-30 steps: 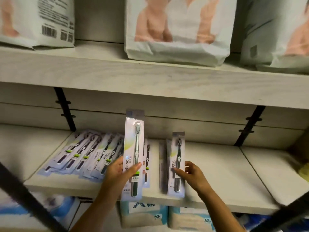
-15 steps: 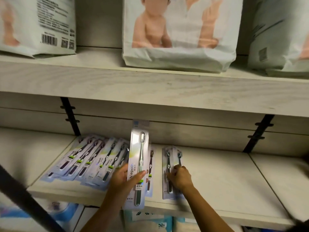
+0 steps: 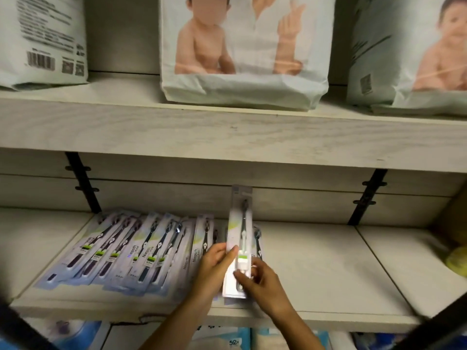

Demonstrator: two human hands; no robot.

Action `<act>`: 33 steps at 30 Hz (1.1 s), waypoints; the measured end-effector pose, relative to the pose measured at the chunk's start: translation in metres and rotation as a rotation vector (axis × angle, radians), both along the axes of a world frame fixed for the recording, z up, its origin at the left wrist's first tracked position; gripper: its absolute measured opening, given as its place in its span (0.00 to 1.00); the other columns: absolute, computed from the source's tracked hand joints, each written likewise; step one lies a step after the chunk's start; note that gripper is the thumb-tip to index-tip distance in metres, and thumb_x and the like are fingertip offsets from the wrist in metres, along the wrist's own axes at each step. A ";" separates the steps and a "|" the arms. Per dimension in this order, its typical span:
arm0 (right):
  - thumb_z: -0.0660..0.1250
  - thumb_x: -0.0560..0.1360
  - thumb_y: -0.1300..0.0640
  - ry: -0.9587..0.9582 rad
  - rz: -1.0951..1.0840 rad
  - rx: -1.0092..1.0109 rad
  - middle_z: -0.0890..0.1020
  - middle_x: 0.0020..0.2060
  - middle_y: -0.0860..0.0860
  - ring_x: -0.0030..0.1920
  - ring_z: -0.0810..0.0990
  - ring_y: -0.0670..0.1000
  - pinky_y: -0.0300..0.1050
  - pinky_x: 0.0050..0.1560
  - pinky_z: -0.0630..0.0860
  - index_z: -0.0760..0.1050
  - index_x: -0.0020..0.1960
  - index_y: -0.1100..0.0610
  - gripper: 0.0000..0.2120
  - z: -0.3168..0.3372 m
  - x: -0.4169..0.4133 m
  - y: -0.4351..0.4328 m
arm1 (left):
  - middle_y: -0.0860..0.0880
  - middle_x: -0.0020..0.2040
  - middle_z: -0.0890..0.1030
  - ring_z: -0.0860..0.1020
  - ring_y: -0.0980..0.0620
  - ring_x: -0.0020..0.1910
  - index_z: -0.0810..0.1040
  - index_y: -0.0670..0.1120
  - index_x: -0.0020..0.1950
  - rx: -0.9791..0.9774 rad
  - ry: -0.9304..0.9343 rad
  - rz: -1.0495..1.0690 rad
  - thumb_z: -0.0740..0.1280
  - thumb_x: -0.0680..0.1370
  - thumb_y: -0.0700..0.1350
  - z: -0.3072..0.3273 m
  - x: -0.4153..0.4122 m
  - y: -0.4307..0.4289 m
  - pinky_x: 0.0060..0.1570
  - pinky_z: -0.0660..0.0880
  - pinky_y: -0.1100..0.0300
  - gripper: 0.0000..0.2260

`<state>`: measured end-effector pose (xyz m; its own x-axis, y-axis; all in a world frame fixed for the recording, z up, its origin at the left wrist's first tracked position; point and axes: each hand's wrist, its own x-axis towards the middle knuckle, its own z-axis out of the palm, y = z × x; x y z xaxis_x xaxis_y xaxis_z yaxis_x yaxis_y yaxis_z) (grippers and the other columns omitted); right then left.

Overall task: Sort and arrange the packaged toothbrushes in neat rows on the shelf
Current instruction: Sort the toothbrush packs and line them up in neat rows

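Left hand (image 3: 214, 267) at lower centre of frame grips the left edge of an upright toothbrush pack (image 3: 239, 231), thumb on the front, fingers curled behind. Right hand (image 3: 264, 284) pinches the same pack low on its right side, thumb across the card near the green label. The pack's top end tilts back toward the rear wall and its bottom edge is just above the front of the shelf (image 3: 328, 269). Cannot tell if a 2nd pack is stacked behind it.

Fanned row of toothbrush packs (image 3: 121, 256) lies flat on the shelf, left of centre, overlapping and slanted, heads toward the back. A few more packs (image 3: 258, 245) lie flat just right of the held one, partly hidden by it.

2 black brackets, left bracket (image 3: 83, 183) and right bracket (image 3: 366, 198), run up the back wall. On the upper shelf (image 3: 227, 137) stand 3 diaper bags: left bag (image 3: 43, 39), centre bag (image 3: 242, 46), right bag (image 3: 409, 54). Blue-white packages (image 3: 237, 341) sit below the shelf at bottom of frame. A yellow item (image 3: 458, 260) at the right edge is too blurred to tell.
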<state>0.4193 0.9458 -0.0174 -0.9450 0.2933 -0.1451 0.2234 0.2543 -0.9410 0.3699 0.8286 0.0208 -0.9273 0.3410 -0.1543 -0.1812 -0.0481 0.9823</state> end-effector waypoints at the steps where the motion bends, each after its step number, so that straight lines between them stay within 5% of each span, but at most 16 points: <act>1: 0.70 0.73 0.51 -0.058 -0.043 0.069 0.83 0.49 0.52 0.46 0.82 0.50 0.50 0.51 0.80 0.74 0.55 0.52 0.12 -0.003 -0.006 0.008 | 0.51 0.47 0.81 0.80 0.56 0.44 0.76 0.45 0.52 -0.017 0.004 0.019 0.64 0.78 0.42 -0.001 -0.002 -0.001 0.41 0.76 0.69 0.05; 5: 0.66 0.75 0.47 -0.293 -0.035 0.359 0.80 0.56 0.56 0.48 0.78 0.52 0.42 0.49 0.73 0.69 0.50 0.54 0.12 -0.009 -0.030 0.028 | 0.50 0.52 0.79 0.77 0.54 0.53 0.76 0.50 0.49 -0.058 0.031 -0.014 0.63 0.78 0.43 -0.009 -0.007 -0.017 0.49 0.73 0.65 0.04; 8: 0.64 0.76 0.47 -0.373 -0.022 0.431 0.79 0.58 0.56 0.57 0.78 0.55 0.44 0.55 0.73 0.72 0.56 0.58 0.16 -0.013 -0.041 0.028 | 0.46 0.49 0.80 0.78 0.47 0.50 0.76 0.46 0.48 -0.047 0.016 -0.028 0.61 0.78 0.38 -0.012 -0.011 -0.028 0.49 0.74 0.59 0.06; 15: 0.63 0.76 0.50 -0.388 0.002 0.547 0.80 0.54 0.57 0.54 0.78 0.56 0.43 0.54 0.73 0.72 0.43 0.55 0.08 -0.013 -0.043 0.026 | 0.43 0.46 0.81 0.78 0.46 0.42 0.75 0.42 0.47 -0.028 -0.025 -0.007 0.59 0.79 0.37 -0.016 -0.015 -0.046 0.44 0.75 0.57 0.06; 21: 0.62 0.77 0.49 -0.403 -0.042 0.556 0.70 0.63 0.59 0.61 0.74 0.58 0.47 0.63 0.69 0.69 0.66 0.58 0.21 -0.007 -0.032 0.030 | 0.45 0.42 0.82 0.79 0.50 0.36 0.76 0.42 0.47 -0.025 0.053 -0.026 0.60 0.77 0.33 -0.013 -0.012 -0.055 0.35 0.77 0.63 0.07; 24: 0.62 0.77 0.49 -0.292 -0.040 0.537 0.70 0.63 0.56 0.60 0.75 0.57 0.47 0.61 0.70 0.67 0.68 0.56 0.21 0.006 -0.022 0.029 | 0.46 0.40 0.83 0.80 0.53 0.32 0.76 0.41 0.48 -0.002 0.078 -0.015 0.61 0.77 0.34 -0.008 -0.011 -0.057 0.33 0.78 0.64 0.06; 28: 0.65 0.77 0.55 0.081 0.030 0.381 0.78 0.52 0.49 0.39 0.76 0.47 0.43 0.46 0.76 0.74 0.59 0.49 0.12 0.040 -0.007 0.013 | 0.48 0.38 0.85 0.80 0.53 0.33 0.77 0.40 0.47 -0.002 0.136 -0.075 0.59 0.77 0.33 0.003 -0.013 -0.068 0.34 0.78 0.65 0.07; 33: 0.66 0.76 0.54 0.316 0.061 0.170 0.82 0.44 0.45 0.42 0.77 0.42 0.33 0.41 0.75 0.77 0.51 0.43 0.07 0.074 0.010 -0.028 | 0.49 0.43 0.85 0.81 0.52 0.39 0.78 0.41 0.49 -0.024 0.289 -0.060 0.62 0.78 0.41 0.009 -0.010 -0.099 0.39 0.77 0.64 0.06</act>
